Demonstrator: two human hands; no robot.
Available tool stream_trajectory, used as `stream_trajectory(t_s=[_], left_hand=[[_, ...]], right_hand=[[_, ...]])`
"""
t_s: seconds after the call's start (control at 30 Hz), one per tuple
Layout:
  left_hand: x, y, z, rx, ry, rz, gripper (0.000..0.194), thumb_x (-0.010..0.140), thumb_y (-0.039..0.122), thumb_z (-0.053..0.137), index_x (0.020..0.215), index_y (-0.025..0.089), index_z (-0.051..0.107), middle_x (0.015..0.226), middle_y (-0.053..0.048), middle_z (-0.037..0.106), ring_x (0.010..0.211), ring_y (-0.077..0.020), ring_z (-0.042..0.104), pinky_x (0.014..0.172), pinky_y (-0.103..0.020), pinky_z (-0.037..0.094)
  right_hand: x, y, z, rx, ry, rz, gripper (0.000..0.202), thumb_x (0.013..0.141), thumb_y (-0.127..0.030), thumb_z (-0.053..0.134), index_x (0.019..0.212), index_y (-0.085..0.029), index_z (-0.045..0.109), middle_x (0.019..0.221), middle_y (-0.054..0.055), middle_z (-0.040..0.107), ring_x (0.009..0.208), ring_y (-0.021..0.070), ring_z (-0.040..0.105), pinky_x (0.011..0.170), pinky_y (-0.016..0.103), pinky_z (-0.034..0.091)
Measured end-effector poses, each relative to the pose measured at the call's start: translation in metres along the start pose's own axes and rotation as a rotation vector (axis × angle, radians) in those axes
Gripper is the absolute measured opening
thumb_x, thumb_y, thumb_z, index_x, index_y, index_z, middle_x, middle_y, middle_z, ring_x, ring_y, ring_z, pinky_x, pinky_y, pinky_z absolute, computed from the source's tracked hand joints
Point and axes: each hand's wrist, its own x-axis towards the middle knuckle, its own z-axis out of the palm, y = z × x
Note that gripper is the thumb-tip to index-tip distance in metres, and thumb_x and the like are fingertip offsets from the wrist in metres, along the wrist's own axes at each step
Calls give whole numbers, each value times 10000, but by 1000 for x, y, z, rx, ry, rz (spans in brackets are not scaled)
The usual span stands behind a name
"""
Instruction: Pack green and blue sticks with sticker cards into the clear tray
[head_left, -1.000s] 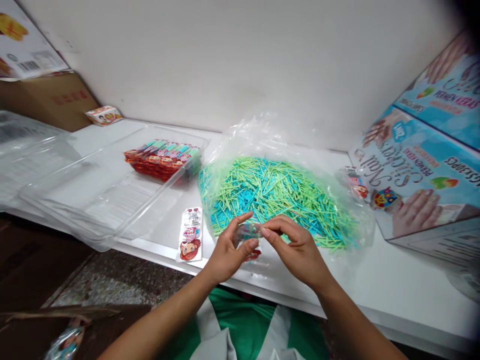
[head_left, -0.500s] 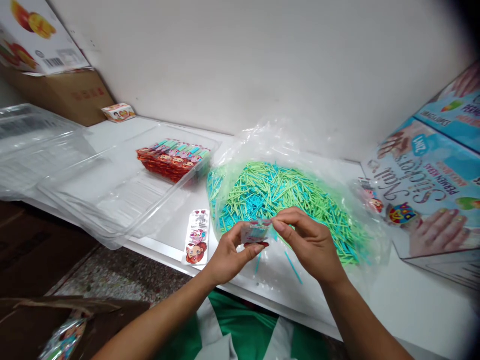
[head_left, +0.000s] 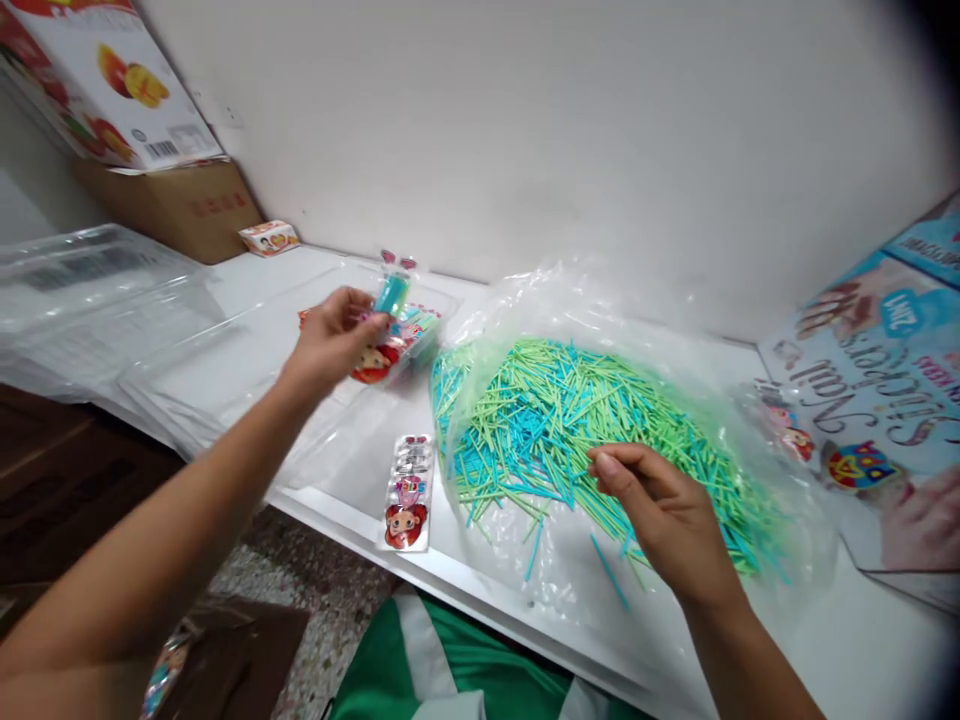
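Note:
My left hand point(head_left: 337, 335) grips a small clear packet point(head_left: 391, 294) with blue and green sticks and a red-haired cartoon figure, held over the packets in the clear tray. My right hand point(head_left: 664, 510) hovers over the front of the stick pile point(head_left: 547, 420), thumb and forefinger pinched together; whatever may be between the fingertips is too small to make out. Green and blue sticks lie heaped on a clear plastic bag point(head_left: 600, 310). A flat stack of printed packets point(head_left: 407, 500) rests on the white table near the front edge.
Clear plastic trays point(head_left: 97, 300) stand at the left, before a brown carton point(head_left: 187, 205) and a small box point(head_left: 270, 238). At the right is a blue Nail Stickers box point(head_left: 885, 370). An open carton point(head_left: 240, 650) sits below the table.
My left hand has carried the packet up and left from in front of the pile to the tray. My right hand has let go of the packet and remains near the sticks. The view has shifted slightly.

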Motion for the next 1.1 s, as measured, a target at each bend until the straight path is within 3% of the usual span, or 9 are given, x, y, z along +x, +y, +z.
stream_trajectory(t_s=[0.1, 0.2, 0.3, 0.43, 0.57, 0.7, 0.87, 1.0, 1.1], left_hand=[[66, -29, -23, 226, 24, -101, 331, 673, 195, 709, 952, 142, 538, 708, 2, 569, 584, -118, 558, 573, -253, 470], [113, -63, -29, 422, 14, -166, 423, 660, 217, 730, 1024, 118, 538, 763, -23, 580, 596, -123, 561, 582, -261, 472], [143, -88, -26, 619, -30, -205, 523, 664, 278, 725, 1127, 129, 533, 920, -74, 624, 681, -149, 588, 638, -272, 482], [164, -108, -26, 932, -92, -198, 706, 679, 344, 682, 1324, 177, 449, 1130, -121, 627, 912, -248, 612, 776, -320, 471], [163, -120, -30, 1048, -239, -99, 520, 715, 363, 612, 1217, 229, 602, 1149, -92, 649, 990, -284, 603, 844, -328, 442], [155, -122, -27, 1031, -349, -52, 445, 640, 219, 641, 1079, 271, 696, 1039, -17, 702, 966, -263, 623, 814, -261, 442], [157, -115, -17, 982, -327, -11, 457, 619, 162, 641, 1070, 213, 697, 1027, -52, 701, 982, -268, 616, 859, -273, 435], [140, -79, -9, 932, -211, 51, 483, 743, 253, 572, 1213, 144, 580, 1133, -106, 640, 1013, -243, 580, 909, -316, 417], [76, -33, -4, 691, -91, 219, 410, 834, 319, 492, 1184, 118, 562, 1033, -94, 657, 868, -185, 592, 793, -292, 451]], right_hand=[[-4, 16, -4, -60, -35, 67, 181, 859, -391, 570, 916, -228, 625, 891, 41, 648, 812, 186, 600, 708, 308, 471], [-8, 23, -7, -125, -48, 96, 196, 858, -401, 566, 941, -232, 618, 927, 41, 646, 849, 190, 594, 731, 307, 461], [-10, 26, -11, -173, -49, 119, 202, 868, -404, 547, 950, -231, 614, 942, 41, 645, 862, 188, 595, 740, 299, 456], [-9, 28, -14, -197, -48, 153, 209, 877, -407, 533, 965, -232, 606, 972, 34, 641, 885, 180, 597, 770, 289, 450], [-6, 30, -12, -216, -62, 164, 210, 876, -414, 531, 969, -239, 602, 947, 20, 638, 869, 173, 592, 754, 278, 445], [-3, 25, -5, -227, -98, 171, 217, 878, -422, 521, 969, -243, 601, 932, 14, 644, 853, 171, 590, 737, 276, 445], [-4, 16, -2, -253, -139, 134, 202, 888, -412, 509, 943, -244, 608, 891, 1, 644, 809, 153, 585, 717, 260, 442], [-7, 18, -2, -256, -122, 124, 206, 885, -409, 514, 958, -241, 609, 905, 7, 648, 808, 155, 587, 711, 260, 447], [-8, 22, 0, -241, -116, 117, 207, 878, -406, 525, 973, -243, 611, 917, 10, 650, 823, 161, 591, 711, 263, 453]])
